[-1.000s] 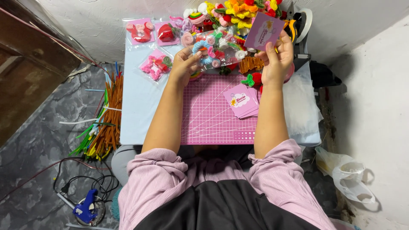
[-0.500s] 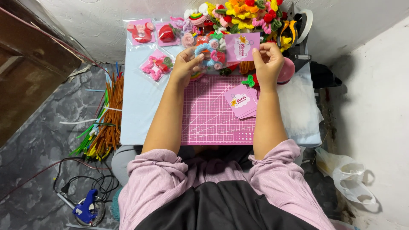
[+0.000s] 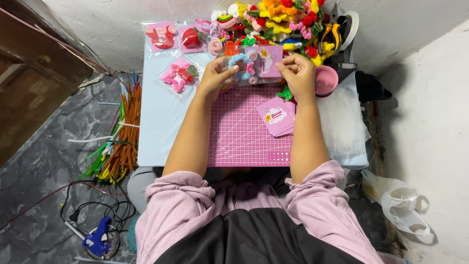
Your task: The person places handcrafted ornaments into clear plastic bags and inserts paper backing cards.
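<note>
Over the far edge of the pink cutting mat (image 3: 244,132), both hands hold up a pink backing card (image 3: 267,62) with a blue and pink fuzzy-wire ornament (image 3: 243,67) against it, apparently inside a clear bag. My left hand (image 3: 215,76) pinches the ornament side; its thumb lies on the blue ring. The card's right edge is gripped by my right hand (image 3: 297,72). A small stack of pink cards (image 3: 277,116) lies on the mat below my right wrist.
Three bagged ornaments (image 3: 180,74) lie on the pale blue table at left. A heap of colourful fuzzy-wire flowers (image 3: 283,17) fills the back. A pink bowl (image 3: 326,79) sits right. Loose fuzzy wires (image 3: 121,142) and a blue glue gun (image 3: 97,238) lie on the floor.
My right hand brought the pink card down and left from the flower heap to meet the ornament in my left hand. Both hands drew closer together over the mat's far edge.
</note>
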